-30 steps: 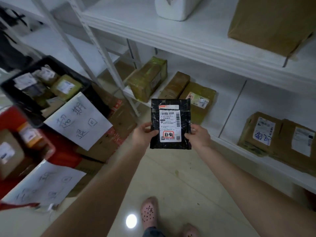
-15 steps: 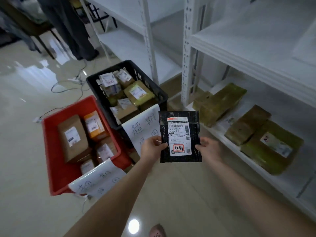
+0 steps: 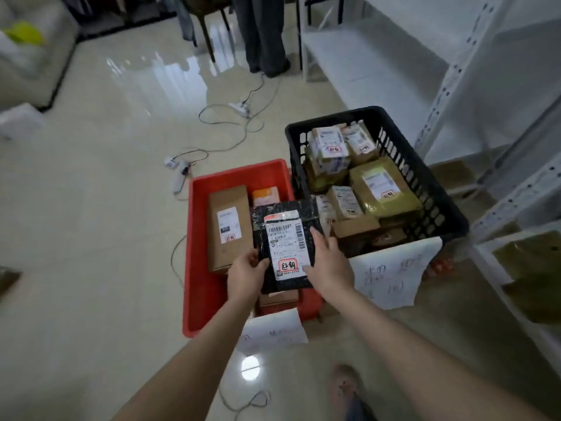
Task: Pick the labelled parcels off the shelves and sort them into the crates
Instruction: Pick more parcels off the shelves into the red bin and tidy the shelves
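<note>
I hold a flat black parcel [image 3: 285, 244] with a white label and a red stamp, one hand on each side. My left hand [image 3: 246, 276] grips its lower left edge; my right hand [image 3: 329, 264] grips its right edge. The parcel hangs over the right half of the red crate [image 3: 200, 238], which holds a tall brown box [image 3: 229, 226] and other parcels. To the right, the black crate [image 3: 431, 183] is filled with several labelled parcels.
White shelving [image 3: 498, 123] stands on the right, with greenish parcels [image 3: 534, 268] on a low shelf. Handwritten paper signs [image 3: 391, 275] hang from both crates. Cables and a power strip [image 3: 239, 109] lie on the glossy floor. A person's legs [image 3: 264, 34] stand at the back.
My view has swung left from the shelves to the crates. The black parcel, still held in both hands, has moved from beside the shelf to over the red crate.
</note>
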The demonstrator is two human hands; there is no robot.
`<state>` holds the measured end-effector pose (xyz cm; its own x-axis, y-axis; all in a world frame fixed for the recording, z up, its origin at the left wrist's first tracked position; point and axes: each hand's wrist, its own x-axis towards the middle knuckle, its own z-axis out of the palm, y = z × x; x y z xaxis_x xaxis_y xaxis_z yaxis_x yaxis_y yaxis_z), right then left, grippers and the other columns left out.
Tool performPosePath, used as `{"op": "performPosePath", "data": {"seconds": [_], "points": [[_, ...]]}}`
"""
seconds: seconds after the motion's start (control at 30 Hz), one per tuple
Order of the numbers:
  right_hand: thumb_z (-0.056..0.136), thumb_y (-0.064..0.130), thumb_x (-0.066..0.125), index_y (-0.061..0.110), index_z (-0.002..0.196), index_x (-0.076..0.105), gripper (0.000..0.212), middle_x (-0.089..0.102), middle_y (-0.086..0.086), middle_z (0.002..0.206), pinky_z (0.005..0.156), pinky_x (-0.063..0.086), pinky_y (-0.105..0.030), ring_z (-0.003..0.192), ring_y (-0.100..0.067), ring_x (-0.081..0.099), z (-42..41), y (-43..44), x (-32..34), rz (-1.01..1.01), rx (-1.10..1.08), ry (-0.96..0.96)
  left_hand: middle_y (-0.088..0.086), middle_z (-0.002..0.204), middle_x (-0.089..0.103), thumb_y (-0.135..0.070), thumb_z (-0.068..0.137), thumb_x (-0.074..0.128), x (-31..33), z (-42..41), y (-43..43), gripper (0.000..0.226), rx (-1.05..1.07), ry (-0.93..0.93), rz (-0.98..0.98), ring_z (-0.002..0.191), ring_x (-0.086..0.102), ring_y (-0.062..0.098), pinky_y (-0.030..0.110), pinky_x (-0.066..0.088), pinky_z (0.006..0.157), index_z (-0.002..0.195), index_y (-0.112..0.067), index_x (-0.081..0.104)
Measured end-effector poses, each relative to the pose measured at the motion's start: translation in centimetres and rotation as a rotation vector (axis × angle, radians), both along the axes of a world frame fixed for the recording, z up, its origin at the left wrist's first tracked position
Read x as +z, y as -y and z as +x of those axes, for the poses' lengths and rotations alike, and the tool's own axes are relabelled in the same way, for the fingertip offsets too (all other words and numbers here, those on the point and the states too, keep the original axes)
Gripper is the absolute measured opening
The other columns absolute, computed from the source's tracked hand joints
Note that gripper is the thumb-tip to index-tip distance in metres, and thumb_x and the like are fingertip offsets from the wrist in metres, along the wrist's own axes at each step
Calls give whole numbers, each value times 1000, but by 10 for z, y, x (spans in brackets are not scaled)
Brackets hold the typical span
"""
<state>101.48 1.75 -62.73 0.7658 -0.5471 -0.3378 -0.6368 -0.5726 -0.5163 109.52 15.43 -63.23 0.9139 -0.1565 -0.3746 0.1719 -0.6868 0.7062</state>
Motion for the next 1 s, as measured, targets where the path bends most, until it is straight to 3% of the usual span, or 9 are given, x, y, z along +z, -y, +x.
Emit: {"op": "performPosePath", "data": {"seconds": [0.07, 0.13, 0.23, 0.4, 0.63, 0.8, 1.0], "points": [[95, 27, 54, 31, 147, 22, 61, 41, -3, 128, 69, 44, -33, 99, -22, 54, 31, -9, -20, 62, 23, -67, 2, 97, 72, -20, 86, 67, -14, 20, -15, 9, 25, -42, 53, 89, 68, 20, 42, 57, 81, 95, -22, 68], [98, 26, 44, 28, 142, 31, 47, 43, -5, 126, 74, 43, -35, 103, -25, 51, 55, -17, -43, 91, 83, -104, 1, 99, 72, -18, 86, 68, -30, 40, -24, 16, 54, -74, 85, 90, 68, 20, 41, 57, 82, 101, -20, 70], [91, 22, 57, 25, 137, 37, 51, 33, -8, 136, 85, 45, -38, 121, -29, 41, 85, -24, -73, 29, 241, -239, 2, 106, 71, -19, 86, 66, -62, 65, -27, 27, 37, -78, 196, 96, 67, 20, 32, 54, 82, 113, -18, 68], [88, 16, 61, 22, 141, 35, 59, 33, -7, 139, 96, 45, -39, 124, -29, 39, 102, -34, -125, 56, 396, -390, 4, 114, 69, -20, 87, 65, -124, 67, -17, 35, -13, -189, 290, 106, 63, 22, 27, 47, 85, 122, -16, 63], [90, 21, 58, 27, 147, 25, 65, 24, -5, 148, 97, 42, -38, 128, -29, 36, 114, -40, -207, 91, 416, -506, 8, 113, 69, -18, 87, 63, -212, 82, 0, 33, -24, -318, 302, 105, 63, 27, 35, 51, 88, 120, -17, 64], [89, 20, 59, 27, 148, 23, 69, 18, -4, 153, 104, 37, -40, 136, -30, 27, 127, -46, -252, 121, 418, -556, 14, 118, 65, -10, 86, 62, -252, 103, -12, 38, -63, -409, 323, 110, 60, 31, 36, 49, 92, 124, -8, 58], [89, 25, 60, 27, 149, 19, 72, 17, -6, 154, 105, 35, -40, 140, -30, 20, 136, -52, -234, 68, 375, -534, 10, 128, 55, -17, 86, 61, -221, 114, -27, 49, -449, -190, 506, 118, 52, 30, 38, 45, 87, 132, -14, 47]]}}
